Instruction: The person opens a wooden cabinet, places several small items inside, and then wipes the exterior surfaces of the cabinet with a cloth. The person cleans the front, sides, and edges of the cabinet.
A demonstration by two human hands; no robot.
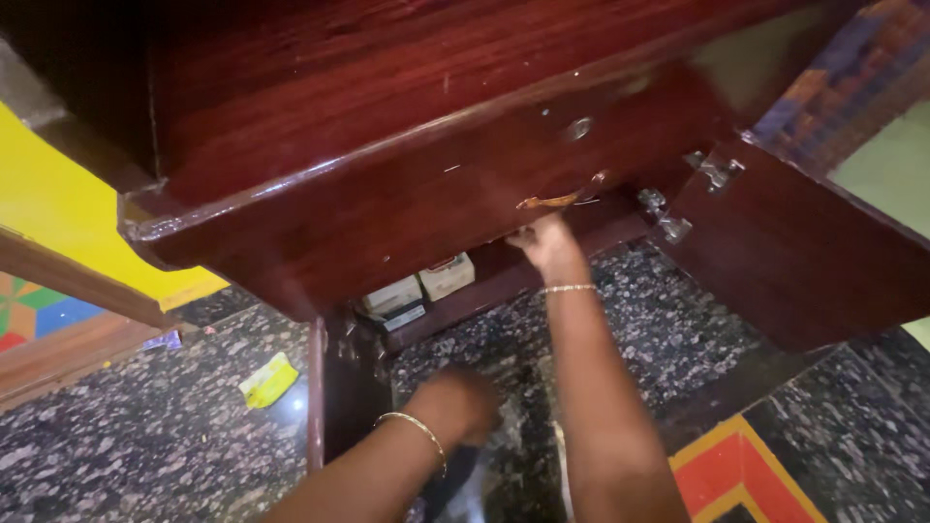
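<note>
Speckled dark granite flooring (pixel 145 436) fills the lower part of the head view, with a red and yellow painted patch (pixel 741 475) at the right and a yellow wall (pixel 58 203) at the left. Over it stands a dark red wooden cabinet (pixel 368 107) with a glossy top, its door (pixel 804 252) swung open to the right on metal hinges (pixel 668 218).

The right hand (pixel 547 244), a thin bangle at its wrist, reaches up to the underside of the drawer front (pixel 455 194), just below the brass handle (pixel 562 199); its fingers curl against the wood edge, though whether they grip anything cannot be told. The left hand (pixel 460 402), also with a bangle, is lowered into the cabinet's open bottom; it is blurred and dark, so the state of its fingers cannot be told.

Deeper inside, on the shelf (pixel 504 276), sit two small pale boxes (pixel 421 286) side by side. A yellow wrapper (pixel 268 380) lies on the floor left of the cabinet.
</note>
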